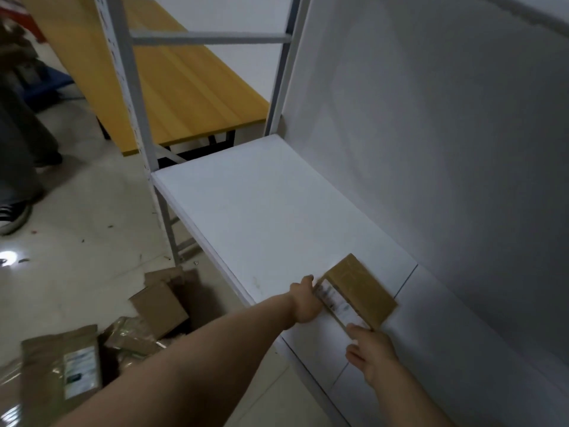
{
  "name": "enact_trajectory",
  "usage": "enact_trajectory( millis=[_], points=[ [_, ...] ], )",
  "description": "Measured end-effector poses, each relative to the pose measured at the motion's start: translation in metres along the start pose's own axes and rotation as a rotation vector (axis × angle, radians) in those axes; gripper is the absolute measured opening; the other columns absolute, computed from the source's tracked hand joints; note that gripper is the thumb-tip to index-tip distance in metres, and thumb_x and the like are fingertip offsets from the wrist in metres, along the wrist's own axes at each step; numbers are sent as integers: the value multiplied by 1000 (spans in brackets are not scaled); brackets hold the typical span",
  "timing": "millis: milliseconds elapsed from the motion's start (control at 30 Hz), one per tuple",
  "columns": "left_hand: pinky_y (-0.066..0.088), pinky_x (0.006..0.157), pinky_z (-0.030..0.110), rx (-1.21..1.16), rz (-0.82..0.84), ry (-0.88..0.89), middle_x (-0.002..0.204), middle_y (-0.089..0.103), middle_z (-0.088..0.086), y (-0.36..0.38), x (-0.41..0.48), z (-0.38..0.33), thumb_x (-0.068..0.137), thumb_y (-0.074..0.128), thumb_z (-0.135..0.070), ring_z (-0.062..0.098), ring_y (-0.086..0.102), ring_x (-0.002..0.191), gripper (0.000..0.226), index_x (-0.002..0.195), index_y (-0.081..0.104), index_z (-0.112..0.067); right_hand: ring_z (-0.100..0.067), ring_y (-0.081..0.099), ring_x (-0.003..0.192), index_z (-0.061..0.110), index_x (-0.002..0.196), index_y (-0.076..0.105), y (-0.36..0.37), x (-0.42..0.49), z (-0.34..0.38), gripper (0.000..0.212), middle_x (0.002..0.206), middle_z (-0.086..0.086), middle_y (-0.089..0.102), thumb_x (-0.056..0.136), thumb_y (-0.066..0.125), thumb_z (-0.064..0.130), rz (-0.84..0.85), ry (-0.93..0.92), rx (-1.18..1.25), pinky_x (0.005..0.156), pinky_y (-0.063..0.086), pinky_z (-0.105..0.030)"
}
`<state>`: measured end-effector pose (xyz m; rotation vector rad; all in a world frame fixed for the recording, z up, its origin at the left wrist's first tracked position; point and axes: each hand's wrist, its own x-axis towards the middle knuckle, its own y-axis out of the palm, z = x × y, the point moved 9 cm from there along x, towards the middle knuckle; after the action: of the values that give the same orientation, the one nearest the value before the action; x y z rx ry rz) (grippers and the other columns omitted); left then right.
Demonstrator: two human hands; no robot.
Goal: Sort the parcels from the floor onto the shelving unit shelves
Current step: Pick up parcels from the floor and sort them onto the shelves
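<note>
A small brown cardboard parcel (pixel 360 289) with a white label on its near edge lies flat on the white shelf (pixel 261 217) of the shelving unit. My left hand (pixel 304 302) grips the parcel's left near corner. My right hand (pixel 371 352) touches its near right corner with fingertips on the label. On the floor at lower left lie more parcels: a brown box (pixel 158 308), a padded kraft envelope with a label (pixel 66 368), and other brown packets (pixel 132 337) partly hidden behind my left forearm.
The unit's grey-white upright post (pixel 135 97) stands at the shelf's left corner. A white wall (pixel 446 149) backs the shelf. A yellow-topped table (pixel 172 78) stands behind. Another person's legs and shoe (pixel 14 215) are at the left on the pale tiled floor.
</note>
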<state>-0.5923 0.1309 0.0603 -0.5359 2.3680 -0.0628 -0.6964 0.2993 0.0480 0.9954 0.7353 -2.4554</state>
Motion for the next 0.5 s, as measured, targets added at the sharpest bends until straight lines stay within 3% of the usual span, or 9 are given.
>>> enact_trajectory(
  millis=[133, 233, 333, 500],
  points=[
    [49, 102, 45, -83, 33, -48, 143, 48, 23, -4, -27, 29, 94, 40, 0, 36, 58, 118, 54, 148, 40, -6, -24, 52, 70, 3, 109, 58, 13, -13, -14, 18, 83, -13, 54, 93, 64, -3, -12, 38, -41, 85, 54, -46],
    [55, 81, 33, -158, 62, -55, 129, 63, 20, -13, -51, 53, 93, 50, 3, 15, 63, 79, 40, 132, 57, -3, -22, 52, 65, 5, 93, 56, 48, -35, -22, 9, 75, -12, 53, 94, 58, -4, 13, 37, -91, 75, 54, -41],
    [52, 72, 26, -212, 44, -99, 121, 68, 15, -32, -76, 96, 93, 54, -4, 15, 64, 86, 34, 126, 60, -9, -23, 59, 71, 3, 89, 62, 107, -67, -37, 12, 77, -16, 59, 95, 54, -4, 144, 60, -146, 72, 54, -36],
    [47, 54, 23, -215, -114, -236, 102, 71, 16, -109, -115, 205, 92, 55, -1, 14, 60, 67, 20, 108, 67, -6, -20, 62, 67, 11, 96, 60, 217, -119, -77, 11, 79, -11, 63, 97, 56, 1, 364, 65, -191, 61, 53, -28]
  ],
)
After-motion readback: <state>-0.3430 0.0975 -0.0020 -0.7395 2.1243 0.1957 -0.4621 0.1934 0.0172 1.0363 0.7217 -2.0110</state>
